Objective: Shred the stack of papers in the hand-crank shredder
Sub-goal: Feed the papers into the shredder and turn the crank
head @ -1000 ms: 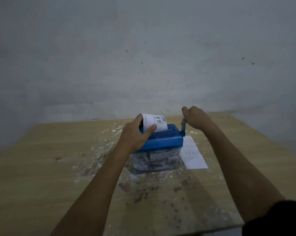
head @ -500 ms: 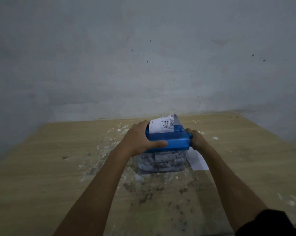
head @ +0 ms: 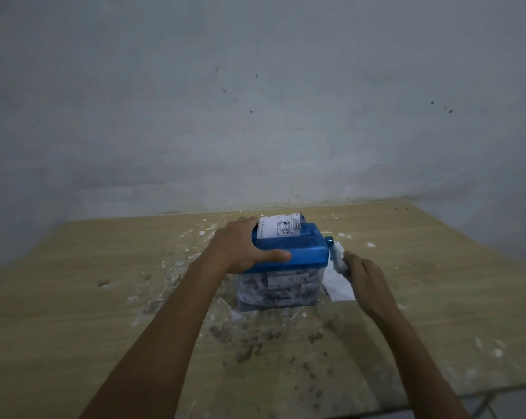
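Observation:
A small hand-crank shredder with a blue top (head: 304, 251) and a clear bin (head: 278, 290) full of paper strips stands mid-table. A printed white sheet (head: 281, 225) sticks up out of its slot, curling back. My left hand (head: 240, 247) grips the shredder's left side, thumb along the blue front edge. The blue crank (head: 334, 252) hangs down on the right side, and my right hand (head: 363, 275) holds its handle low beside the bin. Another white paper (head: 337, 282) lies flat on the table right of the shredder, partly under my right hand.
The wooden table (head: 89, 313) is speckled with white paper bits and dark specks around the shredder. A grey wall stands close behind it. The table's near edge runs at the bottom right, with floor beyond.
My right hand has swung the crank from the top, forward and down to low beside the bin. The sheet has sunk deeper into the slot. My left hand has stayed on the shredder.

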Available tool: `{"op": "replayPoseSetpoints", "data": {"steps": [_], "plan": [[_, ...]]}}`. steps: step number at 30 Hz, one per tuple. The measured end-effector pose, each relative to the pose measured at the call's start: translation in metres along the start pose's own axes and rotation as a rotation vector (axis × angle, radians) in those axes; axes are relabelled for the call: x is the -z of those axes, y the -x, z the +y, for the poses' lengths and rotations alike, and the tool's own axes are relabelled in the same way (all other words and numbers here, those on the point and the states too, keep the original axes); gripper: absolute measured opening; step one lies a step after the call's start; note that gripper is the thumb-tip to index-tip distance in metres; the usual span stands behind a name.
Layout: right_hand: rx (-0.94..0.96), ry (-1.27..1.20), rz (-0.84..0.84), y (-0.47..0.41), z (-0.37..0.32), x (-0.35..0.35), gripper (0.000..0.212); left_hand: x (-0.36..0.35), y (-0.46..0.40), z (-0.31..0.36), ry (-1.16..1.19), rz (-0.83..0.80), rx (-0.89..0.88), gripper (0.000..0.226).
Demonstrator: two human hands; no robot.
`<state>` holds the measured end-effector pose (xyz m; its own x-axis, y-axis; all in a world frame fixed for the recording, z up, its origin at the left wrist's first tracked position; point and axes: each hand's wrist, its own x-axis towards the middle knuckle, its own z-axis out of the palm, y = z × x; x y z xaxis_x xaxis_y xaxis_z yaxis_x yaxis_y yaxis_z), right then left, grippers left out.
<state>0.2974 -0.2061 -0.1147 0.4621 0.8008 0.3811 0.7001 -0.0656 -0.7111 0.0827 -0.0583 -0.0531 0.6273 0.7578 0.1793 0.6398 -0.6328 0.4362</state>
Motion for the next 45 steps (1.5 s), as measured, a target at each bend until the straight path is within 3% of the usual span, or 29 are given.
{"op": "replayPoseSetpoints", "data": {"steps": [4, 8, 13, 18, 24, 33, 35, 38, 40, 42, 45], "plan": [[-0.141, -0.268, 0.106, -0.015, -0.022, 0.013, 0.037, 0.002, -0.001, 0.003, -0.030, -0.028, 0.001, 0.112], [-0.193, -0.351, 0.223, -0.042, -0.035, 0.011, 0.030, 0.003, -0.005, -0.003, -0.016, -0.067, -0.011, 0.113], [-0.212, -0.339, 0.275, -0.073, -0.045, 0.016, 0.038, 0.003, -0.008, -0.003, 0.005, -0.076, -0.050, 0.105], [-0.208, -0.307, 0.187, -0.106, -0.046, 0.007, 0.051, 0.001, -0.006, -0.006, 0.041, -0.049, -0.088, 0.098], [-0.276, -0.296, -0.111, -0.124, -0.031, -0.010, 0.055, -0.007, -0.006, -0.009, 0.047, 0.003, -0.072, 0.096], [-0.345, -0.266, -0.244, -0.119, -0.037, 0.002, 0.050, -0.009, -0.003, -0.005, 0.074, 0.047, -0.063, 0.103], [-0.359, -0.186, -0.256, -0.118, -0.037, -0.001, 0.045, -0.007, -0.002, -0.004, 0.091, 0.048, -0.060, 0.106], [-0.425, -0.025, -0.372, -0.101, -0.017, -0.017, 0.021, -0.007, -0.001, -0.002, 0.099, 0.052, -0.057, 0.104], [-0.463, -0.018, -0.406, -0.081, -0.006, -0.022, 0.019, -0.008, -0.002, -0.003, 0.108, 0.057, -0.039, 0.104], [-0.413, 0.076, -0.369, -0.068, 0.002, -0.022, 0.025, -0.008, -0.002, -0.003, 0.103, 0.051, -0.026, 0.103], [-0.302, 0.129, -0.324, -0.048, 0.011, -0.016, 0.015, -0.007, -0.004, -0.001, 0.109, 0.028, -0.022, 0.096]]}}
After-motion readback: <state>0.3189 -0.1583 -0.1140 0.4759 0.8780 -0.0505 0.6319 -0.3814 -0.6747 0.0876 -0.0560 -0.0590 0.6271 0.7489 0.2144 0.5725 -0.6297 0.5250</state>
